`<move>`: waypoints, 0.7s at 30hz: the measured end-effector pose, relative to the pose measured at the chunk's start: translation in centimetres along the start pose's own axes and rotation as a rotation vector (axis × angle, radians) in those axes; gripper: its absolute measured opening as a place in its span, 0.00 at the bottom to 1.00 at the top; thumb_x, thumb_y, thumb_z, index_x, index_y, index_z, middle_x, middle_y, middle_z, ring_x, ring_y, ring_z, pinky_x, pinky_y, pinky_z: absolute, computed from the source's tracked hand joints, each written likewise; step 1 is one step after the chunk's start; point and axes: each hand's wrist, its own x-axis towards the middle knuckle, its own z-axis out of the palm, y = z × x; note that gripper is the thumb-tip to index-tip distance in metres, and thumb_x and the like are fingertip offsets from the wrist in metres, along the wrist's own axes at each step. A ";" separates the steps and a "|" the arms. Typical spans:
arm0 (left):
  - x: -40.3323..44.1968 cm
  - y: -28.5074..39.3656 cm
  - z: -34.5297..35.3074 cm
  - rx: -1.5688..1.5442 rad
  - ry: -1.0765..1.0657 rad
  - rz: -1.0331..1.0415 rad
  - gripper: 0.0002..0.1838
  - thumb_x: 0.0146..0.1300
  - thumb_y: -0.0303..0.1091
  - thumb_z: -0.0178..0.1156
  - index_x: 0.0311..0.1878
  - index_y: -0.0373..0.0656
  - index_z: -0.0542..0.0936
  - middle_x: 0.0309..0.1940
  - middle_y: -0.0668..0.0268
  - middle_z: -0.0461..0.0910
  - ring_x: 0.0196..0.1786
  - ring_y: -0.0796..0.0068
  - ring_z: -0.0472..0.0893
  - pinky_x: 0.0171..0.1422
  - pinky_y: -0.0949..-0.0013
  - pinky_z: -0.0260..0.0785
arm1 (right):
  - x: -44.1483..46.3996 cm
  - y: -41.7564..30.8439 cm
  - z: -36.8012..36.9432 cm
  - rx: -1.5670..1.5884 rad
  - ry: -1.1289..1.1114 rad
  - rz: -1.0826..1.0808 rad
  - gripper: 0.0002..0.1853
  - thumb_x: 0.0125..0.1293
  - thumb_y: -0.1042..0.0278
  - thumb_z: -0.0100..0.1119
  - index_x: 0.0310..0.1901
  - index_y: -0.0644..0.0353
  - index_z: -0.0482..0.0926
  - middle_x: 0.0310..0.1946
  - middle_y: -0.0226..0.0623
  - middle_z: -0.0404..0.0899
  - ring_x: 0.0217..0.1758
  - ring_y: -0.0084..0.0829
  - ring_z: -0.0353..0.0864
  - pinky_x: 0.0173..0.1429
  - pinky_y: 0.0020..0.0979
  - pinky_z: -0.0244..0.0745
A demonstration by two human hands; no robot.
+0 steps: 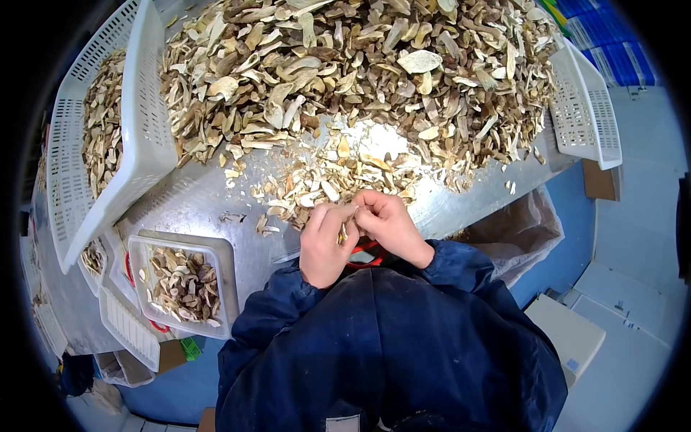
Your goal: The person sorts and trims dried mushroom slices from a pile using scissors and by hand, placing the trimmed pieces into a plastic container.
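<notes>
A large heap of dried, sliced mushroom-like pieces covers the far part of the metal table. Smaller pale pieces lie spread at its near edge. Just in front of them, close to my body, my left hand and my right hand meet fingertip to fingertip. Both are closed in a pinch around something small and pale, too hidden by the fingers to make out. A red-rimmed object shows partly below my hands.
At the left stand a large white perforated basket with slices and a clear plastic bin holding more. Another white basket is at the right edge. A lined container stands below the table's right edge, near a white box.
</notes>
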 end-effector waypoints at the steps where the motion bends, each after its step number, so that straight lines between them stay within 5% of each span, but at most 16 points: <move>1: -0.1 -0.1 0.0 0.012 -0.007 -0.006 0.13 0.52 0.18 0.63 0.41 0.39 0.79 0.33 0.60 0.76 0.35 0.64 0.77 0.40 0.65 0.70 | -0.1 -0.8 0.0 -0.141 0.012 -0.059 0.05 0.64 0.73 0.52 0.33 0.64 0.76 0.19 0.37 0.75 0.21 0.29 0.75 0.27 0.28 0.68; 3: -0.1 -0.3 0.2 0.027 -0.011 -0.016 0.13 0.52 0.18 0.64 0.41 0.39 0.79 0.33 0.60 0.75 0.35 0.64 0.77 0.40 0.65 0.70 | -0.2 -2.1 0.0 -0.464 0.054 -0.283 0.05 0.61 0.74 0.53 0.35 0.67 0.76 0.23 0.52 0.76 0.27 0.48 0.80 0.32 0.39 0.74; 10: 0.8 -0.1 -0.3 -0.010 -0.006 -0.060 0.13 0.54 0.18 0.60 0.44 0.40 0.78 0.33 0.59 0.73 0.33 0.62 0.76 0.38 0.65 0.70 | 0.6 -3.0 -1.1 -0.548 -0.011 -0.337 0.12 0.62 0.77 0.50 0.45 0.66 0.78 0.29 0.50 0.81 0.27 0.42 0.83 0.33 0.33 0.77; 11: 0.8 -0.7 -0.5 0.017 0.000 -0.058 0.12 0.57 0.20 0.58 0.45 0.39 0.79 0.32 0.63 0.73 0.30 0.69 0.75 0.34 0.69 0.67 | 0.8 -3.0 -1.8 -0.534 -0.033 -0.228 0.14 0.61 0.80 0.49 0.47 0.67 0.78 0.31 0.46 0.83 0.26 0.35 0.84 0.34 0.31 0.79; 14: 0.8 -2.0 -2.2 -1.053 -0.190 -0.823 0.12 0.61 0.23 0.55 0.48 0.38 0.78 0.32 0.66 0.73 0.29 0.77 0.71 0.30 0.74 0.63 | 2.2 -3.2 -5.7 -0.644 0.080 -0.213 0.12 0.61 0.82 0.51 0.45 0.69 0.79 0.31 0.45 0.84 0.24 0.29 0.83 0.32 0.30 0.79; 18: 0.1 -4.3 -2.2 -1.997 -0.238 -1.088 0.13 0.64 0.26 0.51 0.53 0.39 0.72 0.30 0.68 0.66 0.32 0.80 0.67 0.30 0.78 0.62 | 4.7 -0.7 -9.6 -1.131 0.144 -0.229 0.08 0.60 0.71 0.59 0.40 0.60 0.83 0.33 0.43 0.83 0.31 0.44 0.83 0.36 0.35 0.77; 21: -0.7 -4.2 -1.6 -2.043 -0.254 -1.119 0.12 0.65 0.27 0.50 0.52 0.42 0.71 0.32 0.69 0.63 0.35 0.79 0.70 0.42 0.71 0.73 | 4.5 -0.6 -9.2 -1.240 0.136 -0.283 0.06 0.58 0.67 0.62 0.36 0.57 0.82 0.28 0.41 0.80 0.35 0.45 0.81 0.38 0.40 0.75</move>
